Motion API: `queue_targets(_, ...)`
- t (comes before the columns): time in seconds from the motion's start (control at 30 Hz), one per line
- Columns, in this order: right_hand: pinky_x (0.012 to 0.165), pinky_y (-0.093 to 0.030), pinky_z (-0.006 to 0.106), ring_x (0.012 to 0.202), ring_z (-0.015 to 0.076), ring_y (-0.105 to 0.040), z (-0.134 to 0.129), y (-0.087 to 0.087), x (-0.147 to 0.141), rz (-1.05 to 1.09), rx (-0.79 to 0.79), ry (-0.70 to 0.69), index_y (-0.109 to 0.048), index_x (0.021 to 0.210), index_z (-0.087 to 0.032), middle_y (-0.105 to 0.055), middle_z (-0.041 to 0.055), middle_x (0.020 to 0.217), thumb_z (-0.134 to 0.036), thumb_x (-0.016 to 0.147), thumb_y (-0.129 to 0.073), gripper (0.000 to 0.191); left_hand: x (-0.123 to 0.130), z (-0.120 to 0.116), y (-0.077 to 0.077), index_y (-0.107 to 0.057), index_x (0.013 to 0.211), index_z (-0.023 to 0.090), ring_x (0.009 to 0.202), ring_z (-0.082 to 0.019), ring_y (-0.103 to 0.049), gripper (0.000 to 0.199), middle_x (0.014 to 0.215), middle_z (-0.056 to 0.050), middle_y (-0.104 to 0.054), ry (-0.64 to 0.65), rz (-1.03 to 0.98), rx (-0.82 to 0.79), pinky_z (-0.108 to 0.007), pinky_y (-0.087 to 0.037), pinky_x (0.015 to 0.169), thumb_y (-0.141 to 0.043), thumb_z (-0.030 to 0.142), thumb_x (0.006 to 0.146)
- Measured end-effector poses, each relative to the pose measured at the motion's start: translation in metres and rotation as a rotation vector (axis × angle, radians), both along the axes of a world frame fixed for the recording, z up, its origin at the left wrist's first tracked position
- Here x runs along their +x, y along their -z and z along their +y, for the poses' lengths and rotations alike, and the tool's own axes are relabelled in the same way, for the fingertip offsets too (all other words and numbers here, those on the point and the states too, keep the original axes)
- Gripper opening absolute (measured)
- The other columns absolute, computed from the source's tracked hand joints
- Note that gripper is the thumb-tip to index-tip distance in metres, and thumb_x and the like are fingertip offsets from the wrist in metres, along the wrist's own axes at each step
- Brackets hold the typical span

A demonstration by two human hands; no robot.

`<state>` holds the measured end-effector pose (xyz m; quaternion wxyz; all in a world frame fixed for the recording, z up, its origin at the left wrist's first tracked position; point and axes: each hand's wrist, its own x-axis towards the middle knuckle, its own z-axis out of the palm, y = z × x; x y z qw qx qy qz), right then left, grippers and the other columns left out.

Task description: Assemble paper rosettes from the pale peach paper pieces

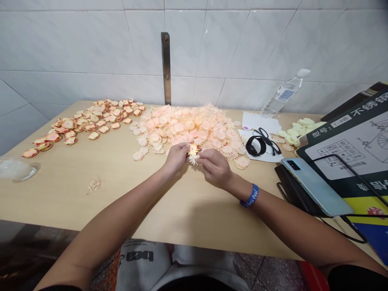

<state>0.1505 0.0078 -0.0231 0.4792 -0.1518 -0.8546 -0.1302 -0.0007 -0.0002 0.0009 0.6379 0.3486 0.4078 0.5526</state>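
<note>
Flower-like piece [193, 149], red and yellow, is pinched at its edge by the fingers of the left hand [177, 157]. A white petalled piece [194, 159] is grasped by the right hand [216, 167], just beside it; whether the two are joined cannot be told. Both are held above the middle of the table [145, 206], at the near side of the pale pink pile [194, 125].

If the pinch is made too hard, the thin petals could probably be torn or bent. If the grip is loosened, a piece could be dropped into the pile and be lost among similar ones.

Two pieces are counted in the hands. One bottle [283, 95] and one pair of glasses [270, 141] are seen at the far right, and one phone [321, 188] at the near right. The pale pink pile and the red-edged pile [103, 117], at the far left, cannot be counted exactly, because their pieces are overlapped.
</note>
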Motion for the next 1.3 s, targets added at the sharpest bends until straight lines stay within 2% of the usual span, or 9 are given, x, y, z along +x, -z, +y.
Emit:
queue_targets(0.1, 0.071, -0.053, 0.036, 0.088, 0.0211, -0.062, -0.004, -0.001, 0.0, -0.01, 0.019, -0.006, -0.059, 0.1, -0.021, -0.065, 0.0085, 0.09, -0.002, 0.086, -0.048, 0.026, -0.001, 0.003, 0.001, -0.066, 0.071, 0.009, 0.058, -0.012, -0.061, 0.015, 0.066, -0.007, -0.067, -0.018, -0.018, 0.0, -0.021, -0.048, 0.057, -0.055, 0.013, 0.082)
queue_targets(0.27, 0.066, -0.053, 0.034, 0.084, 0.0196, -0.061, -0.021, 0.0, -0.002, 0.002, 0.052, -0.131, -0.061, 0.098, -0.022, -0.062, 0.0065, 0.084, -0.01, 0.088, -0.053, 0.018, -0.019, 0.017, -0.008, -0.059, 0.077, 0.011, 0.059, -0.008, -0.063, 0.024, 0.07, -0.006, -0.068, -0.375, -0.079, -0.098, -0.022, -0.054, 0.067, -0.04, 0.009, 0.092)
queue_targets(0.47, 0.072, -0.052, 0.036, 0.085, 0.021, -0.062, -0.008, 0.003, -0.003, 0.189, -0.216, 0.1, -0.063, 0.102, -0.022, -0.065, 0.0081, 0.089, -0.01, 0.09, -0.05, 0.021, -0.022, 0.014, -0.013, -0.057, 0.093, 0.014, 0.064, -0.012, -0.068, 0.014, 0.082, -0.006, -0.072, -0.136, -0.044, 0.061, -0.025, -0.056, 0.064, -0.045, 0.012, 0.087)
queue_targets(0.6, 0.074, -0.052, 0.036, 0.085, 0.0217, -0.063, 0.008, 0.006, 0.001, 0.202, -0.376, 0.222, -0.065, 0.102, -0.021, -0.066, 0.0081, 0.089, -0.014, 0.092, -0.049, 0.02, -0.021, 0.011, -0.005, -0.058, 0.099, 0.016, 0.065, -0.011, -0.067, 0.016, 0.089, -0.007, -0.072, -0.119, 0.05, 0.117, -0.025, -0.056, 0.065, -0.049, 0.016, 0.086)
queue_targets(0.7, 0.081, -0.051, 0.038, 0.095, 0.0237, -0.062, 0.011, 0.006, 0.002, 0.182, -0.437, 0.294, -0.063, 0.112, -0.019, -0.066, 0.0112, 0.101, -0.02, 0.093, -0.05, 0.024, -0.022, 0.01, -0.001, -0.06, 0.11, 0.019, 0.083, -0.016, -0.069, 0.025, 0.109, -0.009, -0.071, -0.099, 0.172, 0.229, -0.025, -0.055, 0.067, -0.056, 0.03, 0.087)
queue_targets(0.83, 0.07, -0.048, 0.033, 0.077, 0.0189, -0.061, 0.004, 0.0, -0.003, 0.271, -0.58, 0.218, -0.067, 0.092, -0.019, -0.066, 0.0063, 0.084, -0.027, 0.093, -0.051, 0.018, -0.018, 0.002, -0.002, -0.062, 0.114, 0.02, 0.109, -0.021, -0.062, 0.033, 0.117, -0.01, -0.069, -0.079, 0.241, 0.372, -0.028, -0.053, 0.083, -0.061, 0.039, 0.087)
queue_targets(1.0, 0.053, -0.038, 0.026, 0.057, 0.0123, -0.047, -0.004, -0.007, -0.011, 0.35, -0.89, 0.06, -0.058, 0.072, -0.018, -0.053, -0.0012, 0.062, -0.035, 0.09, -0.055, 0.025, -0.008, -0.008, -0.004, -0.069, 0.106, 0.02, 0.111, -0.02, -0.061, 0.023, 0.11, -0.009, -0.072, -0.033, 0.239, 0.372, -0.029, -0.043, 0.099, -0.063, 0.029, 0.086)
queue_targets(1.2, 0.052, -0.033, 0.025, 0.051, 0.0106, -0.041, 0.0, -0.003, -0.009, 0.25, -0.819, 0.152, -0.055, 0.065, -0.018, -0.046, -0.003, 0.054, -0.029, 0.089, -0.052, 0.026, -0.012, -0.003, 0.001, -0.072, 0.096, 0.017, 0.089, -0.016, -0.064, 0.026, 0.101, -0.006, -0.072, 0.037, 0.461, 0.327, -0.023, -0.049, 0.08, -0.059, 0.01, 0.075)
queue_targets(1.3, 0.051, -0.032, 0.025, 0.05, 0.0107, -0.042, 0.003, 0.001, -0.006, 0.175, -0.789, 0.178, -0.053, 0.061, -0.019, -0.045, -0.0032, 0.051, -0.029, 0.088, -0.054, 0.029, -0.014, -0.001, 0.001, -0.072, 0.087, 0.015, 0.081, -0.016, -0.063, 0.017, 0.088, -0.006, -0.071, 0.164, 0.459, 0.259, -0.025, -0.052, 0.076, -0.062, 0.015, 0.074)
